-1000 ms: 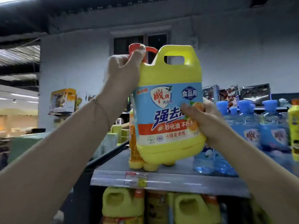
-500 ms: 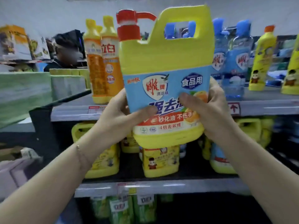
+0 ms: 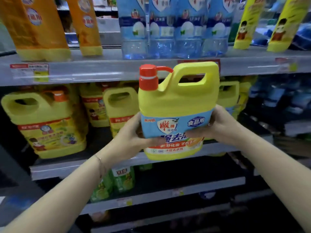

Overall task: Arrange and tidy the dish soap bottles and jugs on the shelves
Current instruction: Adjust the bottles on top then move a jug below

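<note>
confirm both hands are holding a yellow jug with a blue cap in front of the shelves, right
Not quite: the cap is red, not blue. The head view shows the left hand and the right hand both holding the yellow jug in front of the shelves.

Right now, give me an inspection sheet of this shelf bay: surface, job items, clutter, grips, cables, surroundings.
Surface: grey middle shelf, with a dark gap between the jugs standing on it.
Job's things: yellow dish soap jug with red pump cap, upright, held in front of the middle shelf; yellow jugs stand on it; orange bottles, blue bottles and yellow bottles on the top shelf; green bottles below.
Clutter: nothing seen.
Grips: left hand and right hand grip the yellow dish soap jug's sides.
Cables: nothing seen.
Surroundings: price tags on the shelf edges; further off blurred.
</note>
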Demonstrator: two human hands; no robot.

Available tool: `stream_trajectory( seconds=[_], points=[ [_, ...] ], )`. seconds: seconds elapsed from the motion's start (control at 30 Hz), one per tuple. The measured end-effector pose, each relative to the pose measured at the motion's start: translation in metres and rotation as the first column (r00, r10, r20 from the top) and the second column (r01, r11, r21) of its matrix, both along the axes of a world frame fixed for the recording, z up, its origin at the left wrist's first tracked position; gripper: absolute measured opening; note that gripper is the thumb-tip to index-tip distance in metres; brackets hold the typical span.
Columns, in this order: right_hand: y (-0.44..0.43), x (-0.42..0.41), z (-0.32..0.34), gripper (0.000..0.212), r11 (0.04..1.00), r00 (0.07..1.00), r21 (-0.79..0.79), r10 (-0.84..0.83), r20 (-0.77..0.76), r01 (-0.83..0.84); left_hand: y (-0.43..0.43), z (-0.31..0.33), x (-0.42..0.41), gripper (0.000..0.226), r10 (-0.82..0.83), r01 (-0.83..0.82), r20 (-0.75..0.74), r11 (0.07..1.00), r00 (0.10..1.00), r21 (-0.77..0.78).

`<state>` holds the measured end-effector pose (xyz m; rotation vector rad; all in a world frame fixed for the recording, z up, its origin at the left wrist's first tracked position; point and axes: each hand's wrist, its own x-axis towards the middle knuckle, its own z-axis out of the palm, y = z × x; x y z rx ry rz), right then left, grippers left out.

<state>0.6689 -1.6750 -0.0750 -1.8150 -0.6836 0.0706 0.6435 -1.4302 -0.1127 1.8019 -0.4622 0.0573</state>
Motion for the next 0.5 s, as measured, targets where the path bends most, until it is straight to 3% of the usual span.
stream_trajectory(
  seconds=[0.1,0.2,0.5],
  points=[
    [-0.019,0.016,-0.015,0.057,0.996,0.994,-0.068,-0.064,-0.091,0.058,-0.018,-0.013,0.017,0.059,0.005,-0.003,-0.076,1.0,0.997,0.021],
    [-0.032,0.034,-0.031,0.053,0.986,0.985,-0.129,-0.118,-0.128,0.101,-0.031,-0.025,0.032,0.068,0.022,-0.016,-0.08,0.997,0.997,0.078],
    [-0.029,0.073,-0.061,0.051,0.955,0.96,-0.137,-0.274,-0.053,0.264,-0.038,-0.052,0.064,0.068,0.165,-0.165,-0.035,0.986,0.986,0.009]
  ],
)
